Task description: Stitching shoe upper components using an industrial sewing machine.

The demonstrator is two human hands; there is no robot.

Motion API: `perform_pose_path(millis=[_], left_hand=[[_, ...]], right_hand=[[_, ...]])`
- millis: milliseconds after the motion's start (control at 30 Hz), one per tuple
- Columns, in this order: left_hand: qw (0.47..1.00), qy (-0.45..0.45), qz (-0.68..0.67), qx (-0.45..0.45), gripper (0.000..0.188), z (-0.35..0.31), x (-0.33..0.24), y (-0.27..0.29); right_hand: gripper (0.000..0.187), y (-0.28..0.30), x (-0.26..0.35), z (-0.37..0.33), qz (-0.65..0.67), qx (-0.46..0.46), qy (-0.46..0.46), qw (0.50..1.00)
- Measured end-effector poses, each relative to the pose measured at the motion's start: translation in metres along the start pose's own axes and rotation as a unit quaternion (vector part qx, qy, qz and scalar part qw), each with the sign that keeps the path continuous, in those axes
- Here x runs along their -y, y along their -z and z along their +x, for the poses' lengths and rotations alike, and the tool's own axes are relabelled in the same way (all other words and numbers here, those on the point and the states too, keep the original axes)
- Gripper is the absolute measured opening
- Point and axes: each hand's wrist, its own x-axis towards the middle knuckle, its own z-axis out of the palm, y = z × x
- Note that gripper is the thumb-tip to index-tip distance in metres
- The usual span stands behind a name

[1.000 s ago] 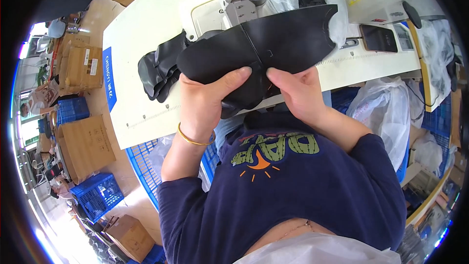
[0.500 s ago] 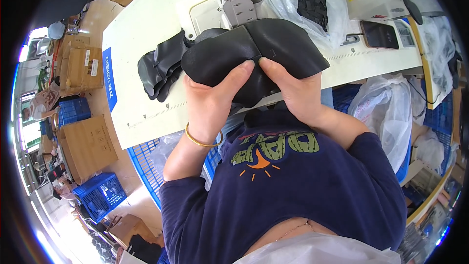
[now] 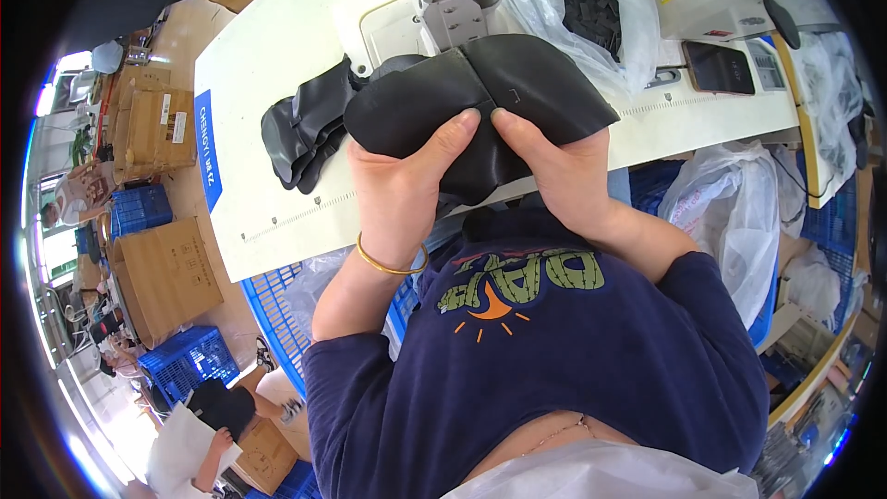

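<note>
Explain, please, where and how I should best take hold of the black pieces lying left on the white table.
Probably pinch the black pieces at their lower left end, coming from the left. Several layered edges show there uncovered, whereas in this view their right side meets the black workpiece that the left hand and right hand hold.

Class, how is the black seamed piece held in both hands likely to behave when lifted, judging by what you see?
The black piece is probably flexible, since it curves between the left hand and the right hand. It seems likely light for its size, looking like thin sheet. Its smooth sheen hints it might be slightly slippery.
</note>
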Motion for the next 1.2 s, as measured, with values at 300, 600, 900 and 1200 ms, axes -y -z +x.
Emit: perform_pose_path(millis=[300,600,900,1200], left_hand=[[1.000,0.018,-0.022,0.004,0.022,0.000,-0.004,-0.002],[0.999,0.028,-0.015,-0.004,0.020,0.001,-0.001,-0.002],[0.999,0.019,0.023,-0.021,0.016,0.018,-0.031,0.002],[0.992,0.101,-0.070,0.012,0.019,0.074,-0.042,0.014]], right_hand=[[0.023,-0.002,-0.002,0.000,-0.031,-0.018,0.020,0.999],[0.022,-0.002,-0.002,0.000,0.027,-0.013,-0.003,1.000],[0.015,0.003,0.022,0.017,0.033,-0.081,-0.099,0.991],[0.025,-0.010,0.022,0.065,0.022,-0.071,-0.022,0.997]])
